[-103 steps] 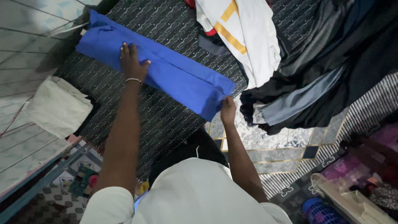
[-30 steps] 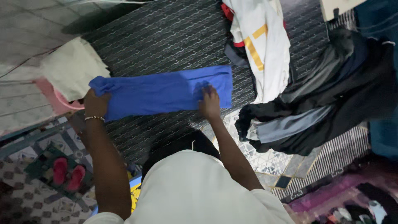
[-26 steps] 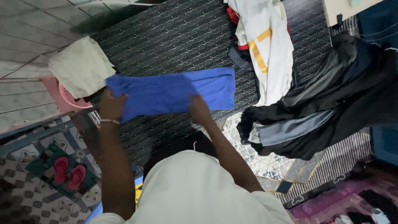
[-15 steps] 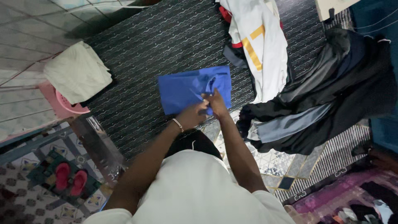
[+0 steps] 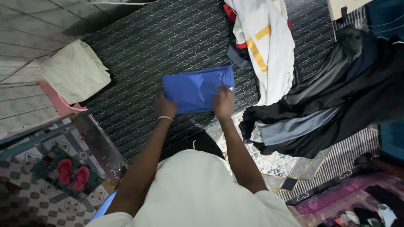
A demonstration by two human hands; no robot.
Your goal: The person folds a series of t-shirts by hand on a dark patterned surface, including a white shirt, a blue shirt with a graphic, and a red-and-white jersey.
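two hands (image 5: 165,107) (image 5: 223,103) on folded blue cloth (image 5: 197,89)

We look straight down from our head-worn camera, at arm's length, onto the dark patterned mat (image 5: 139,54) in front of us, the sole view here.
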